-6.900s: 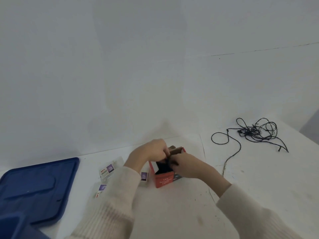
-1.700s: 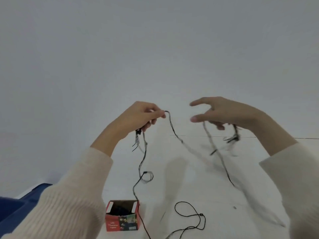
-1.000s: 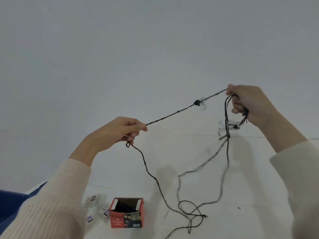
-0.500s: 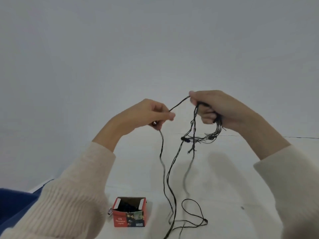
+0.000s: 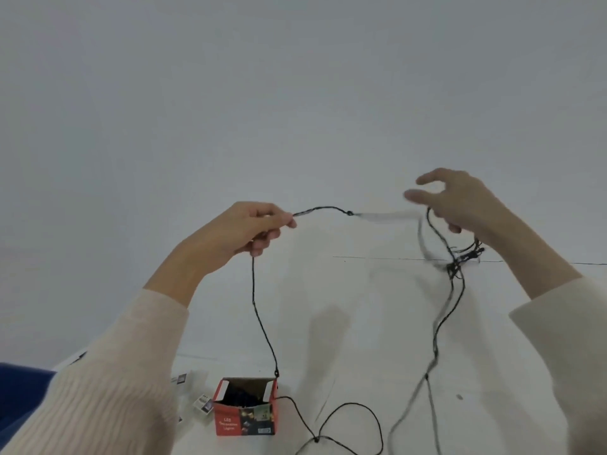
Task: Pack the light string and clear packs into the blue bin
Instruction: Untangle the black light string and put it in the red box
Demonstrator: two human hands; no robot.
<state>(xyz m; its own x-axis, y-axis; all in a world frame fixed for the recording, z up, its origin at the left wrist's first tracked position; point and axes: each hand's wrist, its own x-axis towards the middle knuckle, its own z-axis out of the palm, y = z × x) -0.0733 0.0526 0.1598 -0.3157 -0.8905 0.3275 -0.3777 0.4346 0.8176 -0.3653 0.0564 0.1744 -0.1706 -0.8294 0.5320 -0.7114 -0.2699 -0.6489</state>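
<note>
I hold the thin black light string [image 5: 254, 292] up in the air with both hands. My left hand [image 5: 244, 229] pinches it between thumb and fingers; from there one strand drops past the open red box [image 5: 244, 412] to the white surface. Further right, my right hand [image 5: 460, 205] is blurred, thumb and index finger stretched out, while its lower fingers curl round a bundle of gathered loops that hangs below it. A short length of string spans the gap between the hands. Small clear packs [image 5: 203, 402] lie left of the box. A corner of the blue bin [image 5: 19, 392] shows at bottom left.
Loose loops of string [image 5: 348, 425] lie on the white table [image 5: 354, 339] right of the red box. A plain white wall rises behind. My cream sleeves cover the lower corners of the view.
My hands have moved apart since half a second ago, stretching a length of string between them. My right hand's thumb and index finger have opened out; the bundle stays hanging from it.
</note>
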